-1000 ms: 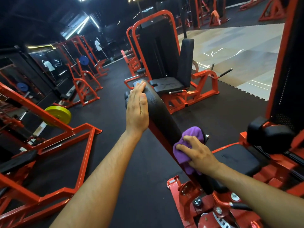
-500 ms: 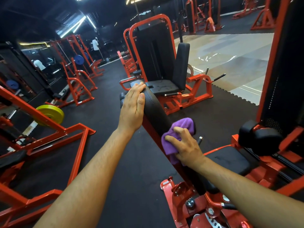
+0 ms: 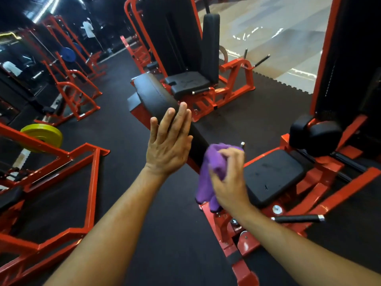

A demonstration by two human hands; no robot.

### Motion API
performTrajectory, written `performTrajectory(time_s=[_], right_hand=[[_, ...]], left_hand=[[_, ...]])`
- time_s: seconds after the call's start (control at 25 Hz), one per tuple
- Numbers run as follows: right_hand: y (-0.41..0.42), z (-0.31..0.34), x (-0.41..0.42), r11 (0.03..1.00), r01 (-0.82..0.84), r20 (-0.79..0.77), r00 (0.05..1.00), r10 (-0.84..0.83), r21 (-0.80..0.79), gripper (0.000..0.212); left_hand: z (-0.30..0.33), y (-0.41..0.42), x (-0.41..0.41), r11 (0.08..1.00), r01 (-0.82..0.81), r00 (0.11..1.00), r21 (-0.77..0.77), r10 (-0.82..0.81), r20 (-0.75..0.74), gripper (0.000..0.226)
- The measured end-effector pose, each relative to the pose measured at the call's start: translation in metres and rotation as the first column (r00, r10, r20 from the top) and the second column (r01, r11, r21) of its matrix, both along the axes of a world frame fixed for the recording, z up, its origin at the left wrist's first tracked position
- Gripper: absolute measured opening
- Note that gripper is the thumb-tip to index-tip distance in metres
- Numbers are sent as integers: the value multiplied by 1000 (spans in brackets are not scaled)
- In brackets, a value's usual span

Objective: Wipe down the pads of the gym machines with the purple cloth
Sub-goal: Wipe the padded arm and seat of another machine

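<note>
A long black back pad [image 3: 156, 96] on a red machine slopes away from me in the middle of the view. My left hand [image 3: 169, 143] lies flat with straight fingers against the pad's left side, about halfway down. My right hand [image 3: 228, 178] grips the bunched purple cloth [image 3: 210, 168] at the pad's lower end, and part of the cloth hangs down below the hand. The machine's black seat pad [image 3: 274, 176] lies just right of my right hand. Two black roller pads [image 3: 315, 135] sit beyond the seat.
Another red machine with a black seat and backrest [image 3: 191, 79] stands just behind. Red racks [image 3: 68, 162] with a yellow weight plate [image 3: 43, 135] fill the left. A black-grip lever [image 3: 296, 218] juts out low right. The floor [image 3: 127, 141] is black rubber, with pale flooring far right.
My left hand has slid down the pad from its top end to its middle. My right hand has lifted the cloth, which now hangs bunched. The view has moved closer and lower.
</note>
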State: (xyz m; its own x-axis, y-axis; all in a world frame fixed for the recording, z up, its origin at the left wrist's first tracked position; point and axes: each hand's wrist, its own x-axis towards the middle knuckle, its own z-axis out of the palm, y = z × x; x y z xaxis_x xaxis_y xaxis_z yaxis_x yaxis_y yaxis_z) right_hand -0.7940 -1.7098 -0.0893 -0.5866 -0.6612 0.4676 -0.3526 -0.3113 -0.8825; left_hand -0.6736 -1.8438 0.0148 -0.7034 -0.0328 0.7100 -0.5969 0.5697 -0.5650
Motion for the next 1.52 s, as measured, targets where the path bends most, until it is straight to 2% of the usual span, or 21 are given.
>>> performTrajectory(time_s=[0.08, 0.16, 0.28, 0.36, 0.44, 0.52, 0.6, 0.68, 0.76, 0.88, 0.96, 1.0, 1.04, 1.08, 1.16, 1.24, 1.32, 1.4, 1.52], right_hand=[[-20, -10, 11, 999, -32, -202, 979, 40, 40, 43], [-27, -48, 10, 996, 26, -289, 957, 1, 88, 48], [-15, -112, 2, 960, 9, -222, 973, 56, 280, 50], [-1, -132, -9, 918, -51, -136, 984, 113, 392, 49], [3, -122, -14, 934, -55, -58, 995, 80, 352, 41], [-5, -81, -9, 982, -31, -1, 1000, 31, 184, 40], [-20, -46, -5, 999, -34, -63, 997, 35, 26, 40], [-30, -45, -1, 1000, 10, -208, 978, -15, -24, 38], [-31, -75, -4, 998, 61, -314, 948, -52, 21, 37], [-17, -115, -21, 976, -5, -337, 938, 80, 218, 41], [-1, -132, -33, 942, -73, -221, 963, 152, 328, 42], [7, -139, -38, 923, -74, -86, 990, 115, 377, 39], [12, -144, -39, 902, -33, 69, 998, 3, 431, 33], [16, -149, -41, 861, 26, 223, 962, -161, 507, 28], [17, -146, -36, 768, 53, 451, 783, -429, 638, 28], [8, -135, -26, 762, 17, 583, 633, -510, 648, 30], [-17, -123, -18, 761, -20, 626, 582, -519, 649, 32], [-53, -119, -15, 690, -69, 608, 541, -581, 721, 36], [-83, -138, -21, 583, -35, 514, 516, -685, 812, 37]], left_hand=[[-13, -1, -8, 1000, 26, 997, 3, -26, -72, 69], [-29, -2, -13, 998, 61, 994, 12, -60, -93, 69], [-39, -12, -14, 993, 118, 986, 21, -115, -120, 61], [-41, -14, -15, 990, 140, 983, 19, -136, -126, 60], [-42, -12, -17, 987, 152, 979, 44, -144, -141, 60], [-44, -11, -17, 984, 168, 976, 56, -157, -153, 59], [-44, -11, -17, 986, 155, 976, 60, -143, -165, 60], [-46, -12, -17, 984, 167, 973, 64, -154, -171, 59], [-49, -12, -16, 984, 166, 975, 62, -155, -159, 59], [-43, -6, -18, 984, 132, 977, 116, -109, -185, 60], [-43, 6, -15, 985, 101, 978, 139, -72, -197, 62], [-47, 12, -14, 985, 95, 978, 146, -65, -199, 63], [-55, 18, -12, 982, 98, 979, 163, -66, -194, 65], [-65, 23, -13, 979, 99, 983, 180, -68, -172, 66], [-85, 26, -18, 988, 29, 998, 153, -18, -68, 67], [-98, 18, -25, 997, -39, 999, 62, 39, 1, 66], [-104, 7, -30, 1000, -8, 1000, 3, 8, 22, 62], [-109, 0, -30, 1000, 26, 1000, -3, -26, 12, 58], [-122, -6, -25, 998, 59, 998, 18, -59, 19, 56]])
